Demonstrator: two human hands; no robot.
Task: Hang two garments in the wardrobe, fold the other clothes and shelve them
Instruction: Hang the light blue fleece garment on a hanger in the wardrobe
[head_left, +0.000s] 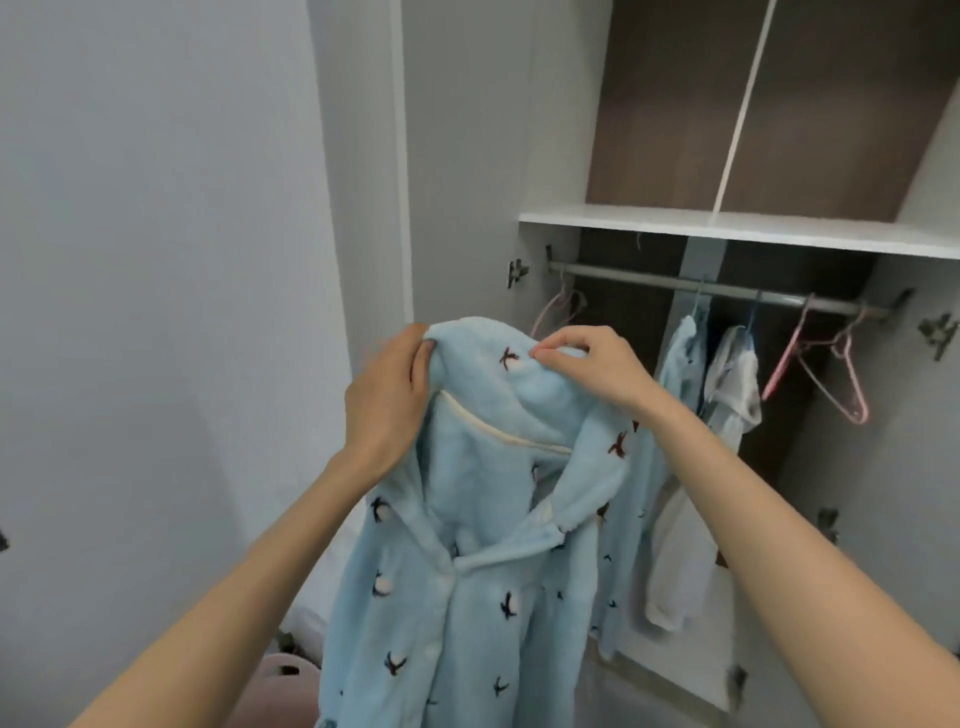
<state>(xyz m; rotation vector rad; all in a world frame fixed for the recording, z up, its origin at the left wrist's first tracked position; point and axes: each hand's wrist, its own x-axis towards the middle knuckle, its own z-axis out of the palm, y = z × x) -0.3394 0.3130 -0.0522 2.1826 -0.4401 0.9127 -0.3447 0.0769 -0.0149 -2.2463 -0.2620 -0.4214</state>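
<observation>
The left hand (387, 400) grips and the right hand (592, 369) pinches the blue fleece top (467, 597) at its upper edge, near-left of the rail (727, 291). The light pinch may slip, dropping 1 side.

A plain grey wall (156, 260) fills the whole side from 8 to 11 o'clock. Low at 7 o'clock the rim of a pink basket (283, 680) pokes up, with a scrap of dark leafy print (288, 644) just above it; what that print belongs to I can't tell. At the far edge at 8 o'clock a small dark object (2, 540) is cut off. At 3 o'clock two bare pink hangers (852, 400) dangle from a grey rail (649, 283), one tilted against the other.
</observation>
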